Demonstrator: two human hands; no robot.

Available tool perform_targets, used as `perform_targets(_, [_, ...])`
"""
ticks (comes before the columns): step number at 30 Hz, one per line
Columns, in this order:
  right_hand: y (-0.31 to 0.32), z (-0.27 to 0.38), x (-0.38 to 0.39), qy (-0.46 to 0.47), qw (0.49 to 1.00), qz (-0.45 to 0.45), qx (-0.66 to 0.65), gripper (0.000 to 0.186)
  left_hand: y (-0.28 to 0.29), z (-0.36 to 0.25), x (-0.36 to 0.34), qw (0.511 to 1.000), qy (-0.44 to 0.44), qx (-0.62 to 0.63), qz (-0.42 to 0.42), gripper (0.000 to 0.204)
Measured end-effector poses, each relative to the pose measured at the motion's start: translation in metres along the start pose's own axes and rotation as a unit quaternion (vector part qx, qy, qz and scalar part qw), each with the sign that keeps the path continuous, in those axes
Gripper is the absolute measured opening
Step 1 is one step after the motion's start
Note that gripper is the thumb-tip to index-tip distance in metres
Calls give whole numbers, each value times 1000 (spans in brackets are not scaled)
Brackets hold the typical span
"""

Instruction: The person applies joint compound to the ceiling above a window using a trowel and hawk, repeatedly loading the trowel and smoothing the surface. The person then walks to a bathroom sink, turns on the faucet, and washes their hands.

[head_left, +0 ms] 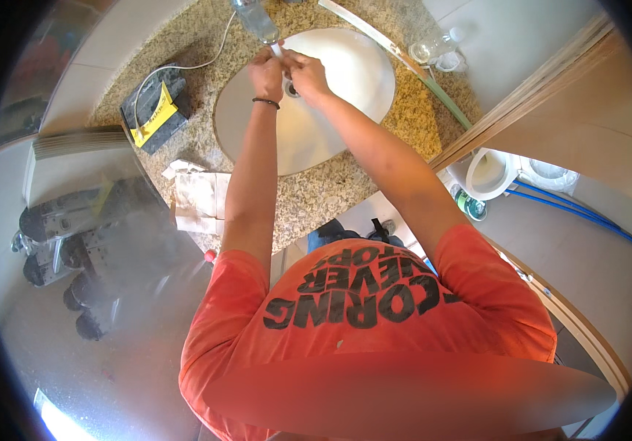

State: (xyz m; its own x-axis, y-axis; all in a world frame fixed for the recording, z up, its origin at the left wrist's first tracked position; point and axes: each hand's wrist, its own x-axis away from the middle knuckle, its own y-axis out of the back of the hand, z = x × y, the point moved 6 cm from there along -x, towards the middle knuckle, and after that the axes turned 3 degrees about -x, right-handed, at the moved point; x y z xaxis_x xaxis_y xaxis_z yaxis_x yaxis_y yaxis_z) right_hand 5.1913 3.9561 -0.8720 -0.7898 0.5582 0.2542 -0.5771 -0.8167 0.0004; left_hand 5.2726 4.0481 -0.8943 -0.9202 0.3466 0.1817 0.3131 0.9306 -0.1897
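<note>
Both of my hands are together over the far part of a white oval sink [345, 103], just below the metal faucet [257, 20]. My left hand [265, 76], with a dark band at its wrist, is closed with its fingers curled. Beside it, my right hand [306, 73] is closed too, its fingertips meeting the left ones. Between the fingers, right under the spout, shows a small white piece [277, 50]; whether it is a solid thing or running water I cannot tell. The drain [291, 89] lies below the hands.
On the speckled stone counter [308, 192] are a dark box with a yellow label [156, 121], a white cord [191, 67], crumpled paper [202, 198], a long pale strip [396, 55] and a clear bottle [433, 48]. A wooden door edge [521, 88] rises at right, near a white bucket [489, 173].
</note>
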Motion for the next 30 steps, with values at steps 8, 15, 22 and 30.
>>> perform_targets(8, [80, 52, 40, 131, 967, 24, 219, 12, -32, -71, 76, 816, -163, -550, 70, 20])
perform_targets(15, [116, 80, 100, 24, 985, 94, -143, 16, -62, -229, 42, 615, -448, -634, -136, 16])
perform_targets(22, [179, 91, 168, -9, 897, 75, -435, 26, -66, -188, 9, 618, -329, -700, -142, 37])
perform_targets(30, [258, 105, 280, 124, 989, -8, -86, 31, -38, -188, 116, 589, -465, -647, -139, 41])
